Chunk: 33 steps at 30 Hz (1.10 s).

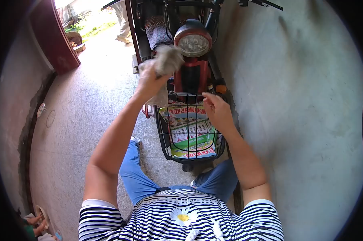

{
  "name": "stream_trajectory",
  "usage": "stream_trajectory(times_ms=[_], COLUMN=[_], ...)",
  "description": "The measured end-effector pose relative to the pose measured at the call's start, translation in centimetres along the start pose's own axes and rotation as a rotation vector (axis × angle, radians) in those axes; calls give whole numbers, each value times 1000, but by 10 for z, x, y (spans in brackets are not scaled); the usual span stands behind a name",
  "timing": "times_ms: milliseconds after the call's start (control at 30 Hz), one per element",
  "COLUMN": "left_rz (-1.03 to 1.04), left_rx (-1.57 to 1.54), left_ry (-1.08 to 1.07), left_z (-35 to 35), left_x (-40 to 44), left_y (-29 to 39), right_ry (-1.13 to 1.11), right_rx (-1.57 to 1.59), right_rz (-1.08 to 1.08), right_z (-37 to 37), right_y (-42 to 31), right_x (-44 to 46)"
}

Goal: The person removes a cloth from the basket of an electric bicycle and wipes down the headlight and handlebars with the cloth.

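My left hand is closed around a crumpled greyish rag, blurred by motion, just left of the red-rimmed headlight of an electric tricycle or scooter. Part of the rag hangs below the hand near the basket's left corner. My right hand is at the back right corner of the black wire basket, its fingers loosely bent and apart with nothing seen in them. Whether it touches the wire I cannot tell. Inside the basket lies a colourful printed sheet or bag in green, white and red.
A pale wall runs close along the vehicle's right side. At the upper left stands a dark red door beside a bright doorway, where another person's leg shows. Another person's hands appear at the lower left.
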<state>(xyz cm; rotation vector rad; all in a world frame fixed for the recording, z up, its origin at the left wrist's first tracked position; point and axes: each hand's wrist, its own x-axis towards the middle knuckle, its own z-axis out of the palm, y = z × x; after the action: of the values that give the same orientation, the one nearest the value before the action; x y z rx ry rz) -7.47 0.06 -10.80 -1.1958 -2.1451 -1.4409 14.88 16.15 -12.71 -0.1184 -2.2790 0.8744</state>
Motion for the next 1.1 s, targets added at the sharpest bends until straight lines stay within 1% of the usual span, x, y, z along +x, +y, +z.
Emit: stream_trajectory(times_ms=[33, 67, 133, 167, 200, 267, 300, 333, 400, 433, 467, 533, 600, 667, 700, 767, 800, 867, 900, 933, 967, 1000, 1033, 1067, 1100], left_rz=[-124, -248, -242, -263, -262, -196, -161, -163, -353, -214, -210, -380, -367, -661, -662, -697, -698, -716, -714, -716, -652, -588, -352, -359, -427], left_rx=[-16, -32, 23, 191, 189, 463, 442, 442, 574, 722, 723, 641, 488, 233, 235, 206, 207, 32, -114, -114, 31, 175, 296, 291, 318], left_ry=[-207, -411, -581, -576, -575, -732, -741, -743, -995, -1056, -1056, -1222, -1255, -1184, -1184, -987, -987, -852, -766, -769, -790, -812, -1074, -1076, -1112], left_z=[10, 18, 43, 51, 57, 65, 68, 63, 55, 59, 58, 56, 64, 64, 64, 64, 67, 80, 79, 81, 81, 75, 60, 68, 74], left_x=[5, 10, 13, 14, 19, 33, 35, 40, 52, 50, 52, 57, 48, 40, 37, 35, 35, 28, 23, 23, 24, 26, 34, 32, 35], left_y=[-11, -20, -67, -72, -78, -90, -93, -79, -51, -45, -39, -29, -17, -7, -4, 0, -8, -47, -49, -51, -53, -37, -4, -7, -5], right_ry=[-8, -3, 28, 37, 38, 48, 60, 59, 73, 72, 55, 45, 41, 53, 63, 76, 80, 75, 74, 78, 80, 77, 69, 61, 59], right_rx=[-42, -39, -112, -113, -114, -129, -150, -148, -118, -118, -119, -122, -112, -120, -116, -110, -104, -94, -80, -67, -65, -66, -67, -67, -66], right_rz=[46, 44, -41, -53, -54, -111, -127, -125, -120, -119, -102, -89, -90, -97, -107, -117, -128, -132, -125, -119, -113, -109, -105, -101, -94], right_z=[3, 5, 9, 9, 9, 10, 11, 11, 12, 12, 11, 10, 9, 10, 10, 10, 9, 9, 9, 9, 8, 8, 8, 9, 9], right_y=[6, 9, 12, 10, 11, 13, 14, 14, 15, 15, 15, 14, 15, 15, 15, 14, 13, 13, 14, 14, 14, 13, 14, 14, 14], right_x=[-4, -4, -5, -5, -5, -5, -6, -6, -5, -6, -5, -5, -5, -5, -6, -7, -6, -8, -9, -8, -6, -6, -7, -8, -8])
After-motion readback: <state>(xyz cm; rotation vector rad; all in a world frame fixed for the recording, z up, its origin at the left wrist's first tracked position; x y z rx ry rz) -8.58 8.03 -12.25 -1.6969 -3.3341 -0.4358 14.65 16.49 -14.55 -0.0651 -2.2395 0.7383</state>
